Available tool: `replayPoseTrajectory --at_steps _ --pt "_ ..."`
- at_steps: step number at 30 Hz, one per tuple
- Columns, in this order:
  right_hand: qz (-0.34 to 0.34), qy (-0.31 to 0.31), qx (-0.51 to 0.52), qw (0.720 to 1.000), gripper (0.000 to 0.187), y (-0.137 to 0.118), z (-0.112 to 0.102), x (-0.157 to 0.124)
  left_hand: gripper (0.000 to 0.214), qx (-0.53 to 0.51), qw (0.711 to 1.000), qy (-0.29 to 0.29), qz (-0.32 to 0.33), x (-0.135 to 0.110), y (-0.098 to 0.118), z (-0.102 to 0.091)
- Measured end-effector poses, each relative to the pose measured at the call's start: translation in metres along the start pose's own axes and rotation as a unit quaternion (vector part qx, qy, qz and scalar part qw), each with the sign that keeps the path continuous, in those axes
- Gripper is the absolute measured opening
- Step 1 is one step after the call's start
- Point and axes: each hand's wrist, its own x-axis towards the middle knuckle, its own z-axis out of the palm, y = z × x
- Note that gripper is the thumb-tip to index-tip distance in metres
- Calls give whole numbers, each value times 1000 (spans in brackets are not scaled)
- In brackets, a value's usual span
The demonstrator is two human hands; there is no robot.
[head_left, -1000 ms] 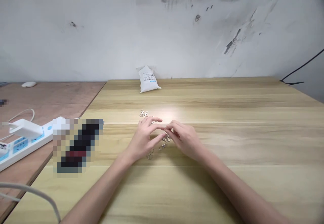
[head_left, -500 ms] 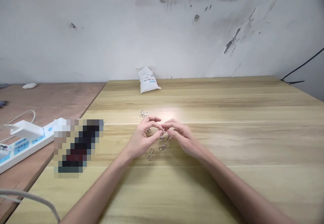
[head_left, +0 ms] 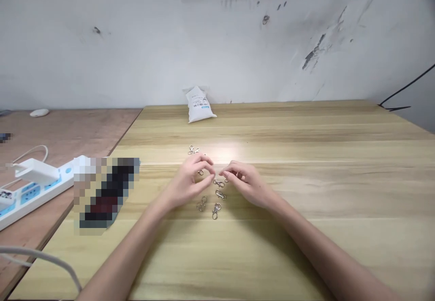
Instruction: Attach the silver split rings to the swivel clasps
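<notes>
My left hand [head_left: 190, 178] is curled, thumb and index tips together in a pinch; anything between them is too small to make out. Facing it across a narrow gap, my right hand [head_left: 244, 181] is also pinched, its hold hidden by the fingers. Just under the fingertips lies a silver swivel clasp [head_left: 219, 183], with a second clasp [head_left: 220, 195] below it. Nearer to me is a clasp with a ring [head_left: 216, 211]. Several split rings [head_left: 201, 204] lie left of these. More clasps [head_left: 193, 150] sit beyond my left hand, partly covered by it.
A white plastic packet [head_left: 200, 106] rests at the back of the wooden table [head_left: 306, 156], near the wall. On the left are a pixelated dark object [head_left: 108, 194], a white power strip [head_left: 34, 192] with a charger [head_left: 36, 172], and a pale cable [head_left: 44, 255].
My hands have drawn slightly apart from where their fingertips met over a small metal piece. A clasp with a ring now lies on the table, nearer to me than the other clasps.
</notes>
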Motion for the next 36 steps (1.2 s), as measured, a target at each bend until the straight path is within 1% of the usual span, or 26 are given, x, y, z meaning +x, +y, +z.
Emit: replayPoseTrajectory --at_steps 1,3,6,9,12,15,18,26,36 --pt "-1 7 -1 1000 25 0 -3 0 12 2 998 -53 19 -1 2 -3" --pt "-1 30 -2 1000 24 -1 -6 1 9 27 991 -119 56 -5 5 -5" --pt "5 56 -1 998 24 2 -4 2 8 85 979 -171 78 -8 7 -2" --pt "-4 65 -9 998 25 5 -1 2 7 100 971 -198 90 -9 7 4" --pt "-10 67 -12 998 26 6 1 2 12 100 968 -199 113 -9 6 10" --pt "-7 64 -15 998 27 6 1 1 16 126 968 -172 131 -9 6 16" --pt "-7 60 -21 998 27 6 2 2 18 146 969 -150 135 -9 7 20" --pt "-16 53 -26 998 23 10 1 3 12 108 971 -188 97 -8 9 10" --pt "-24 36 -36 998 23 13 3 1 15 112 971 -170 122 -9 2 16"
